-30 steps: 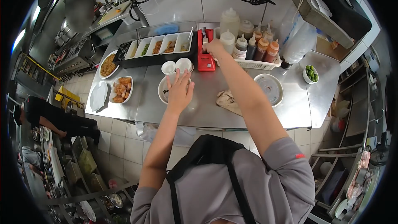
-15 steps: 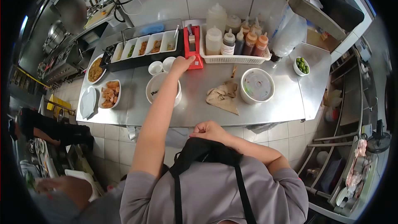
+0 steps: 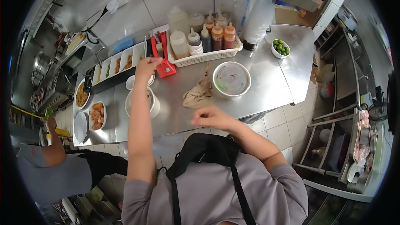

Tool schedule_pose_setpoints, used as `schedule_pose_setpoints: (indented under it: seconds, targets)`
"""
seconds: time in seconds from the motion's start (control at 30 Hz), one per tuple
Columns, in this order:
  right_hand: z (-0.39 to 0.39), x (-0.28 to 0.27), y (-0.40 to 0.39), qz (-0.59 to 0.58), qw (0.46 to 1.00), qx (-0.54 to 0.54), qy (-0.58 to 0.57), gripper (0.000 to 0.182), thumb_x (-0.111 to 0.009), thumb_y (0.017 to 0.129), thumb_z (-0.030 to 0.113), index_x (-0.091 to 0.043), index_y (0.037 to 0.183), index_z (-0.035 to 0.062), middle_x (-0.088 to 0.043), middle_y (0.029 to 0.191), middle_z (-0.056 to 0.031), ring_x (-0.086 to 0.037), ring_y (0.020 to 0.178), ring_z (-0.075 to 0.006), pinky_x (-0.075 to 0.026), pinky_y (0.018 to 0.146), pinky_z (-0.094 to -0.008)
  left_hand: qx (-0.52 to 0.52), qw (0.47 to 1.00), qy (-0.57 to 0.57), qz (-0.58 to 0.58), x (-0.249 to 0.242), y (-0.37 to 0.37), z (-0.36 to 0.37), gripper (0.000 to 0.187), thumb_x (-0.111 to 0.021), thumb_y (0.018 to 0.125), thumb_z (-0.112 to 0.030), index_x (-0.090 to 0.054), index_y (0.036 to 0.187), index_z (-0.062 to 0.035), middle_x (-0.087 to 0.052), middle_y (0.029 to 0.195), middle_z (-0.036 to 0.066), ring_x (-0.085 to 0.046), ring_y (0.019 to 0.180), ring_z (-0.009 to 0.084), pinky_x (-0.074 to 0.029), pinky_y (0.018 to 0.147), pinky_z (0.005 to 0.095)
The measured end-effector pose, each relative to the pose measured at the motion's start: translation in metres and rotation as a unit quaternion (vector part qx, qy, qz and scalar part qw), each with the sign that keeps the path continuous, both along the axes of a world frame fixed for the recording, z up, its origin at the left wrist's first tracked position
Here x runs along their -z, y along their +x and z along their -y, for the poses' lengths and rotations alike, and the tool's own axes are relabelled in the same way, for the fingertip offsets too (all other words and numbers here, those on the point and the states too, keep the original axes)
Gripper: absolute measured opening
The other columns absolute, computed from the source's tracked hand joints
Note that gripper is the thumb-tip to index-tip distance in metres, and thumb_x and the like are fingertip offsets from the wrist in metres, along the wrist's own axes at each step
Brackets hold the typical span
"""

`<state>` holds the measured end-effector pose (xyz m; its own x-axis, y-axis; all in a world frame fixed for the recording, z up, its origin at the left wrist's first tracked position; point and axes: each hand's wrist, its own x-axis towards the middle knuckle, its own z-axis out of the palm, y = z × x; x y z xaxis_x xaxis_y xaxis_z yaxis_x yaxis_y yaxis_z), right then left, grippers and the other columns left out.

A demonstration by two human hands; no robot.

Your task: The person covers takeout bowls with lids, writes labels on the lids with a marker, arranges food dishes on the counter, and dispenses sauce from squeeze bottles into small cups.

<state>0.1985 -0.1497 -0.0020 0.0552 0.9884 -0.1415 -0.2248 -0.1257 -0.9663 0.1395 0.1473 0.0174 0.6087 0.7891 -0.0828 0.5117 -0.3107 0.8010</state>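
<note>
My left hand (image 3: 147, 67) is raised over the small white cups (image 3: 131, 82), its fingers pinched together, beside the red tape dispenser (image 3: 166, 68); whatever they grip is too small to make out. Under my left forearm stands an open white bowl (image 3: 153, 105). My right hand (image 3: 211, 117) hovers at the counter's front edge with its fingers curled, blurred, near a crumpled brown cloth (image 3: 197, 93). A white tub with a clear lid (image 3: 231, 80) stands right of the cloth.
A white basket (image 3: 208, 56) of sauce bottles stands behind the tub. Limes fill a bowl (image 3: 275, 53) at right. At left are food trays (image 3: 138, 53) and a dish of fried pieces (image 3: 97, 115). Another person (image 3: 66, 171) stands at lower left.
My left hand has come off the red dispenser's front and moved left. My right hand has lifted forward toward the counter. The view has shifted, and the other person has moved.
</note>
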Motion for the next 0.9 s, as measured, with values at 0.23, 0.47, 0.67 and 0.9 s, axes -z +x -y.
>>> schedule_pose_setpoints:
  seconds: [0.23, 0.47, 0.67, 0.9]
  targets:
    - [0.104, -0.004, 0.140, 0.129, 0.971, 0.199, -0.025, 0.037, -0.071, 0.078, 0.028, -0.049, 0.055, 0.0103, -0.039, 0.053, 0.0068, -0.036, 0.051, -0.0035, -0.028, 0.046, -0.0219, 0.014, 0.882, -0.239, 0.406, 0.030, 0.074, 0.116, 0.059, -0.069, 0.078, -0.005, -0.038, 0.128, -0.0030, -0.057, 0.079, 0.003, -0.056, 0.065, 0.0105, -0.047, 0.060, 0.0225]
    - [0.091, 0.068, 0.195, 0.283, 0.915, 0.163, -0.236, 0.033, -0.067, 0.080, 0.036, -0.062, 0.069, 0.0053, -0.055, 0.062, 0.0022, -0.046, 0.057, -0.0081, -0.038, 0.054, -0.0237, 0.008, 0.968, -0.024, 0.248, 0.119, 0.099, 0.154, 0.055, -0.063, 0.080, 0.000, -0.036, 0.128, -0.0007, -0.057, 0.077, 0.006, -0.056, 0.068, 0.0113, -0.045, 0.066, 0.0250]
    - [0.086, 0.128, 0.204, 0.257, 0.933, 0.188, -0.170, 0.037, -0.069, 0.079, 0.037, -0.057, 0.066, 0.0051, -0.048, 0.054, 0.0021, -0.043, 0.051, -0.0095, -0.036, 0.049, -0.0275, -0.048, 0.941, -0.230, 0.245, 0.128, 0.112, 0.179, 0.051, -0.055, 0.085, -0.002, -0.031, 0.130, -0.0047, -0.056, 0.093, 0.009, -0.055, 0.084, 0.0168, -0.044, 0.082, 0.0294]
    - [0.091, 0.095, 0.182, 0.452, 0.825, 0.251, -0.230, 0.048, -0.069, 0.071, 0.049, -0.061, 0.071, 0.0017, -0.057, 0.059, -0.0125, -0.053, 0.054, -0.0276, -0.042, 0.055, -0.0381, -0.020, 0.964, -0.160, 0.210, 0.158, 0.113, 0.169, 0.045, -0.054, 0.087, -0.018, -0.034, 0.121, 0.0023, -0.048, 0.121, 0.019, -0.050, 0.108, 0.0280, -0.040, 0.091, 0.0344]
